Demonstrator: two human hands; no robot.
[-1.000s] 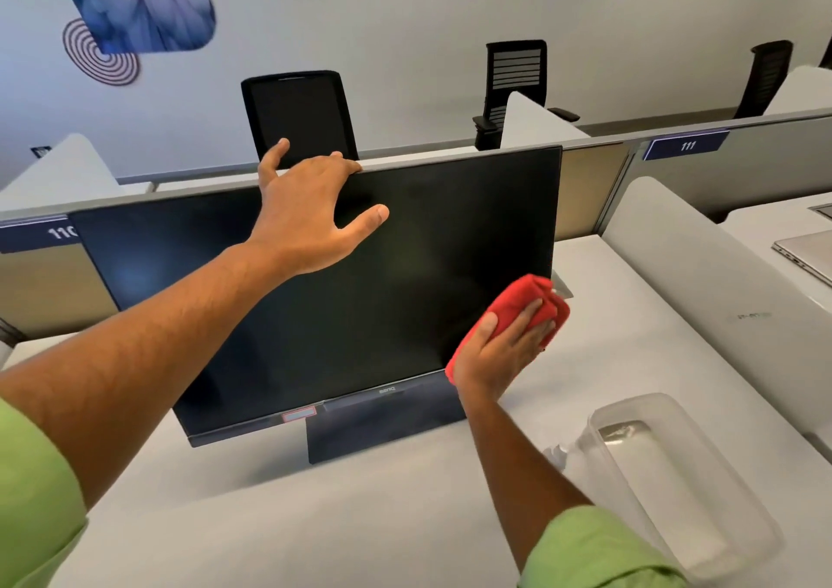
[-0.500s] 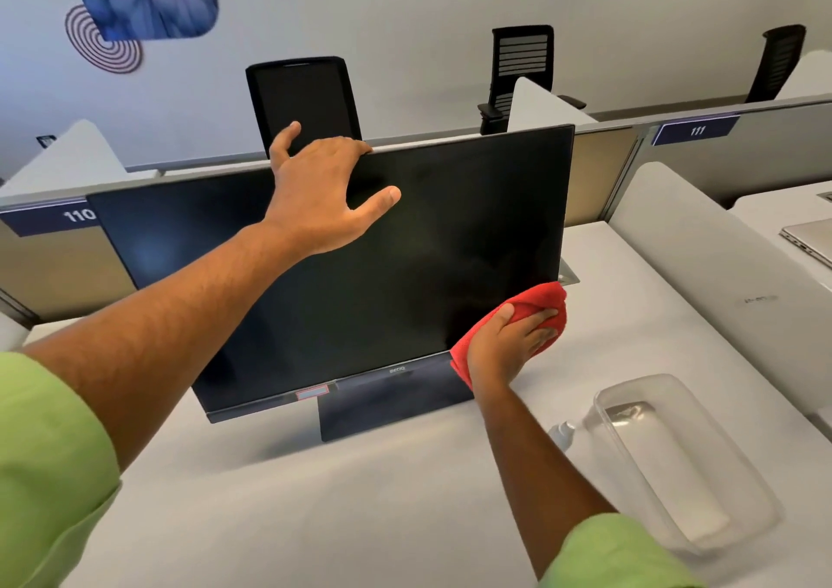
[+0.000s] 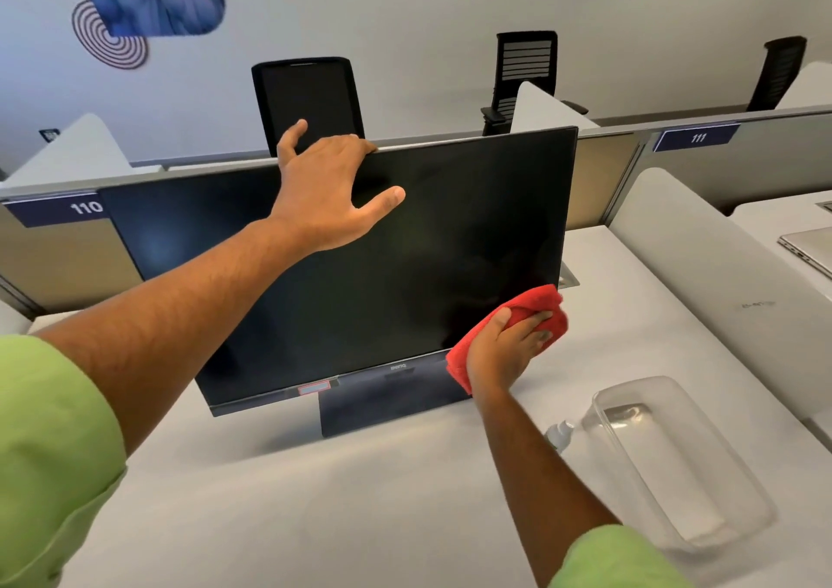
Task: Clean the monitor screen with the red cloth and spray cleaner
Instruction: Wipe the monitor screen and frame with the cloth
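Note:
A black monitor (image 3: 360, 272) with a dark screen stands on the white desk (image 3: 360, 497). My left hand (image 3: 328, 191) grips its top edge, fingers hooked over the rim and thumb lying on the glass. My right hand (image 3: 508, 349) holds a bunched red cloth (image 3: 535, 308) and presses it against the screen's lower right corner. Behind my right forearm lies the spray bottle (image 3: 558, 434); only its clear nozzle end shows.
A clear plastic tub (image 3: 675, 475) sits on the desk to the right of my right arm. Grey dividers (image 3: 720, 272) close off the desk at the right and behind the monitor. A laptop (image 3: 810, 250) rests on the neighbouring desk. Black chairs (image 3: 310, 96) stand beyond the partition.
My right hand has slid the red cloth down the screen's right side toward the lower right corner. My left hand has kept its grip on the top edge.

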